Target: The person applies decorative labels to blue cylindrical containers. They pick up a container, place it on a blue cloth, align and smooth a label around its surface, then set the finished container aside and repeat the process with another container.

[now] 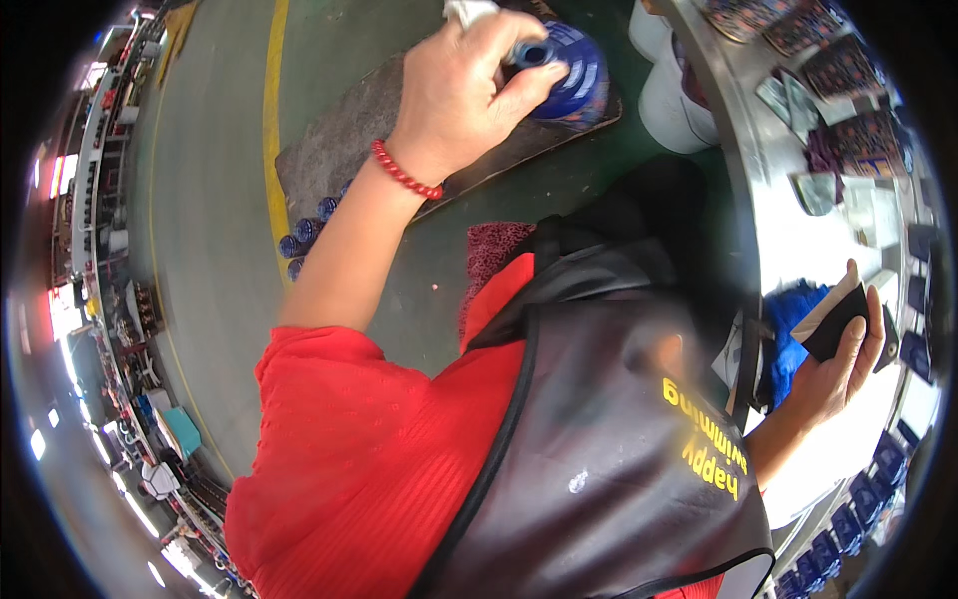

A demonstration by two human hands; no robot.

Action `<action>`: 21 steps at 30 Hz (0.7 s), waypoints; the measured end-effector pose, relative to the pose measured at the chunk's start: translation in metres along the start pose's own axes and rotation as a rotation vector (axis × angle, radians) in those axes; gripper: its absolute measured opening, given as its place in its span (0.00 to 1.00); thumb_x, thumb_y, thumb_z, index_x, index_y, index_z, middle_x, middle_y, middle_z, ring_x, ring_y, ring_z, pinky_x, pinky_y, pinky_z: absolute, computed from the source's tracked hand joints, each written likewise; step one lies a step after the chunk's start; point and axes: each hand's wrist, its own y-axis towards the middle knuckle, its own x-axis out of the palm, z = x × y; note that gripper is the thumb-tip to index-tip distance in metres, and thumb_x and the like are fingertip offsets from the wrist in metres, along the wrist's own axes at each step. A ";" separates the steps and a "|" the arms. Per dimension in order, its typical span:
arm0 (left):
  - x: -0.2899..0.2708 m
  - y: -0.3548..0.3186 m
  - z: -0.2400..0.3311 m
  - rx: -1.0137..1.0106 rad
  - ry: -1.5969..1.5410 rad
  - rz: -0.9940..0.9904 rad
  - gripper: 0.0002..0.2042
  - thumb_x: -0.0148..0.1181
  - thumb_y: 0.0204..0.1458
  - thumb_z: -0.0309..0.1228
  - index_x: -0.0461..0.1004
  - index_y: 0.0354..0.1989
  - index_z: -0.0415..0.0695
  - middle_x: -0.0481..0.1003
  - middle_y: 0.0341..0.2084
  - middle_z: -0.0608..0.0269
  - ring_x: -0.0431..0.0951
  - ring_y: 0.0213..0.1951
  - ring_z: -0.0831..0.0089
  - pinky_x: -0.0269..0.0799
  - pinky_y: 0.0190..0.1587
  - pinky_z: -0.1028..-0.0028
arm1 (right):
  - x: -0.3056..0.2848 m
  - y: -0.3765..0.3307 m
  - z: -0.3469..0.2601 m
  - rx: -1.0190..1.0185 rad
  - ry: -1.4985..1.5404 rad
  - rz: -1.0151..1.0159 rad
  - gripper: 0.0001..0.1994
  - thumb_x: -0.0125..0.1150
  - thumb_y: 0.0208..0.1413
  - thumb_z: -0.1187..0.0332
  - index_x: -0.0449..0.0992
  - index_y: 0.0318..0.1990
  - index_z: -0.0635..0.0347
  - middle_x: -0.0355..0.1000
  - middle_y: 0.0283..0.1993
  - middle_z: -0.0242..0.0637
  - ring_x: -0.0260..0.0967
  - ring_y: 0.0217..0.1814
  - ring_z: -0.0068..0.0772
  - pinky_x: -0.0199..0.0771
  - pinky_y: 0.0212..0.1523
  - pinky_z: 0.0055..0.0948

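Note:
My left hand point(469, 85), with a red bead bracelet on the wrist, reaches down to the upper middle and grips the neck of a large blue water jug point(579, 75). The jug stands on a grey board point(339, 150) on the green floor. Something white pokes out above the fingers. At the right, my right hand point(838, 364) holds a flat black piece with a white edge point(836, 317) over a shiny metal table point(788, 210). I wear a red top and a dark apron.
White buckets point(679, 100) stand by the metal table's edge. Patterned dark pieces point(848, 70) lie along the table, and blue pieces point(848, 519) line its lower right. Small blue bottles point(304, 235) sit near a yellow floor line point(271, 120). A dark red mat point(489, 255) lies on the floor.

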 end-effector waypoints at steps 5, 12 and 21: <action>0.039 -0.073 -0.167 -0.188 0.301 -0.060 0.15 0.66 0.55 0.43 0.78 0.42 0.45 0.80 0.34 0.49 0.81 0.38 0.49 0.78 0.40 0.57 | 0.015 0.015 0.019 0.043 -0.080 0.099 0.18 0.50 0.73 0.66 0.69 0.65 0.62 0.72 0.62 0.49 0.71 0.62 0.39 0.76 0.62 0.38; 0.080 -0.175 -0.336 -0.686 0.463 -0.124 0.18 0.65 0.56 0.43 0.77 0.47 0.41 0.78 0.41 0.38 0.80 0.44 0.42 0.76 0.49 0.52 | 0.022 0.016 0.006 0.011 -0.341 0.284 0.19 0.49 0.71 0.67 0.69 0.64 0.69 0.69 0.65 0.57 0.67 0.69 0.49 0.66 0.71 0.42; 0.135 -0.244 -0.430 -1.135 0.496 -0.246 0.20 0.66 0.56 0.39 0.75 0.49 0.36 0.76 0.46 0.33 0.79 0.48 0.40 0.77 0.52 0.53 | 0.000 0.004 -0.002 -0.187 -0.832 0.297 0.17 0.54 0.69 0.70 0.73 0.61 0.68 0.71 0.65 0.44 0.69 0.64 0.37 0.70 0.64 0.33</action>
